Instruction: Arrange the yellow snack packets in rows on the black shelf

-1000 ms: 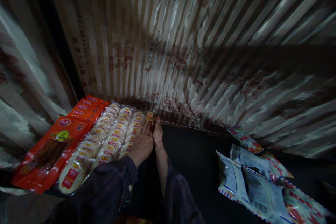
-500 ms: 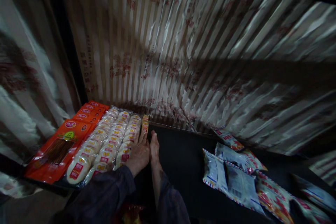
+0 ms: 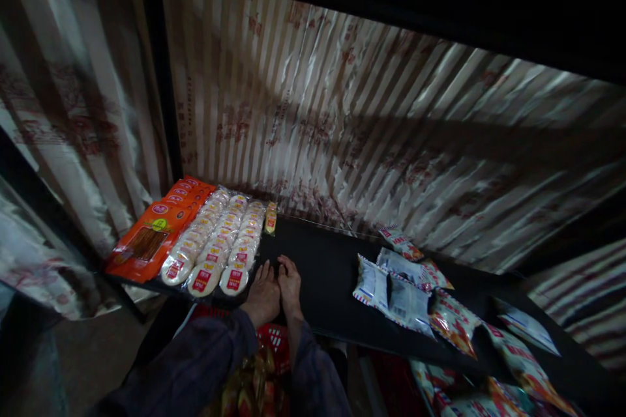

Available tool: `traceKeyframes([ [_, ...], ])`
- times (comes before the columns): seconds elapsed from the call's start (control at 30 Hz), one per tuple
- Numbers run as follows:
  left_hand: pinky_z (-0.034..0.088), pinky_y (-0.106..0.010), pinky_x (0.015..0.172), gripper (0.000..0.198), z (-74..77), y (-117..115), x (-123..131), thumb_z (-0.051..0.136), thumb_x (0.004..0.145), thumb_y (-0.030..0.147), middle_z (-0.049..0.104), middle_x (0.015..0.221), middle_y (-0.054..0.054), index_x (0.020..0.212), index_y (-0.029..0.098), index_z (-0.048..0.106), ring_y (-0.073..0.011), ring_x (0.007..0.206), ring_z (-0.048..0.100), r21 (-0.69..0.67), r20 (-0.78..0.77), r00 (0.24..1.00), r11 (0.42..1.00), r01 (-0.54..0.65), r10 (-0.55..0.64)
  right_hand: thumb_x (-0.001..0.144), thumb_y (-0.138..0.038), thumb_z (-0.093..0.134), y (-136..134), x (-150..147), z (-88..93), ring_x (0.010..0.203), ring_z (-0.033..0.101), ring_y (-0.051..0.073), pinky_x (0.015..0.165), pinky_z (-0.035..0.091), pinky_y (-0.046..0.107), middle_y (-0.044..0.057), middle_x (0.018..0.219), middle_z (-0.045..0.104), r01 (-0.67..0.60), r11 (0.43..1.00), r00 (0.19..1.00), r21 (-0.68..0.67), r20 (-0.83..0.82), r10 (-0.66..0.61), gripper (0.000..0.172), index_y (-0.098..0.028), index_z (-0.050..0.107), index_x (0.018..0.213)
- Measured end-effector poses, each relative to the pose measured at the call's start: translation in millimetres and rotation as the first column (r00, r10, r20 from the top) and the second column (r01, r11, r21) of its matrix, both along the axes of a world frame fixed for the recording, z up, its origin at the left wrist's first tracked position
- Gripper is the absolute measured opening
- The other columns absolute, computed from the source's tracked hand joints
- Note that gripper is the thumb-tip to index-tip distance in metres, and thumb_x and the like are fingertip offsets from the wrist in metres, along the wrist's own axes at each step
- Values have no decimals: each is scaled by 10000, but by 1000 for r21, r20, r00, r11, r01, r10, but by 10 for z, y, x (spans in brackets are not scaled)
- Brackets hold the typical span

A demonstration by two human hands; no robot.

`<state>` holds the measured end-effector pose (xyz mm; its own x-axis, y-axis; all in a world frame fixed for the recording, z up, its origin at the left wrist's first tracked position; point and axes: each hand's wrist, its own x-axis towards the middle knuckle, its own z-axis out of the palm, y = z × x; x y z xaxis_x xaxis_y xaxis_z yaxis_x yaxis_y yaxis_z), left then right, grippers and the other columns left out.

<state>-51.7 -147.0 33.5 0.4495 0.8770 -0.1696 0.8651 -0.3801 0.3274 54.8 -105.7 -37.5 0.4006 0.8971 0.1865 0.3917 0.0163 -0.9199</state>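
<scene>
My left hand (image 3: 263, 292) lies flat at the front of a dark shelf (image 3: 323, 273), fingers stretched toward the near end of three rows of round wrapped snack cakes (image 3: 220, 241). My right hand (image 3: 290, 283) rests beside it, touching it, fingers loosely curled on the bare shelf; nothing shows in either hand. One small wrapped cake (image 3: 270, 217) lies alone at the far end of the rows. Orange packets (image 3: 161, 225) lie in a row left of the cakes.
Striped crinkled paper (image 3: 372, 124) lines the shelf's back and left side. Loose white, blue and red snack bags (image 3: 405, 283) lie scattered on the right. A red basket (image 3: 274, 345) with packets sits below the shelf's front edge.
Both hands have drawn back from the far end of the cake rows to the shelf's front edge. The view has pulled back, showing the basket below.
</scene>
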Motion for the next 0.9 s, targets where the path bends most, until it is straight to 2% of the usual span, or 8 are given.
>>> traceKeyframes([
  [0.13, 253, -448, 1265, 644, -221, -265, -14, 378, 957, 203, 324, 1640, -201, 1583, 58, 339, -302, 1558, 251, 3, 53, 997, 998, -59, 59, 766, -177, 496, -223, -68, 13, 1075, 704, 219, 1019, 539, 382, 110, 1100, 776, -10, 1000, 993, 15, 120, 8, 295, -206, 781, 840],
  [0.27, 259, -403, 1269, 577, -436, -517, -121, 302, 1010, 212, 386, 1628, -139, 1574, 116, 380, -238, 1545, 301, 152, 135, 989, 985, -87, 67, 783, -142, 478, -451, -187, -7, 1110, 693, 225, 1032, 532, 375, 125, 1161, 753, -8, 1000, 978, 1, 208, 8, 326, -187, 788, 876],
  [0.37, 289, -427, 1258, 563, -554, -675, -217, 326, 1017, 215, 402, 1618, -137, 1571, 134, 389, -245, 1535, 327, 261, 125, 992, 963, -66, 34, 815, -143, 473, -633, -284, -57, 1157, 669, 243, 1071, 502, 391, 137, 1185, 743, -18, 1000, 966, 1, 258, 17, 339, -171, 790, 931],
  [0.63, 298, -466, 1264, 607, -676, -944, -388, 383, 996, 175, 362, 1642, -116, 1600, 212, 330, -236, 1543, 307, 355, 6, 1000, 935, 3, -6, 883, -189, 426, -1003, -418, -280, 1232, 610, 254, 1119, 458, 459, 150, 1210, 735, -29, 995, 934, 99, 356, -8, 378, -164, 764, 1052],
  [0.77, 252, -473, 1281, 598, -715, -1070, -456, 345, 1008, 189, 314, 1669, -85, 1604, 233, 322, -225, 1570, 226, 278, 44, 999, 960, -30, 19, 906, -181, 395, -1152, -474, -335, 1329, 541, 245, 1132, 452, 456, 158, 1272, 711, -52, 993, 909, 102, 416, 5, 418, -156, 756, 1114],
  [0.9, 227, -454, 1283, 578, -799, -1238, -571, 331, 1005, 197, 307, 1676, -61, 1576, 276, 386, -218, 1580, 189, 221, 104, 994, 974, -55, 33, 887, -127, 402, -1380, -555, -351, 1493, 368, 251, 1193, 383, 475, 166, 1464, 597, -109, 993, 849, 46, 524, 69, 517, -94, 657, 1337],
])
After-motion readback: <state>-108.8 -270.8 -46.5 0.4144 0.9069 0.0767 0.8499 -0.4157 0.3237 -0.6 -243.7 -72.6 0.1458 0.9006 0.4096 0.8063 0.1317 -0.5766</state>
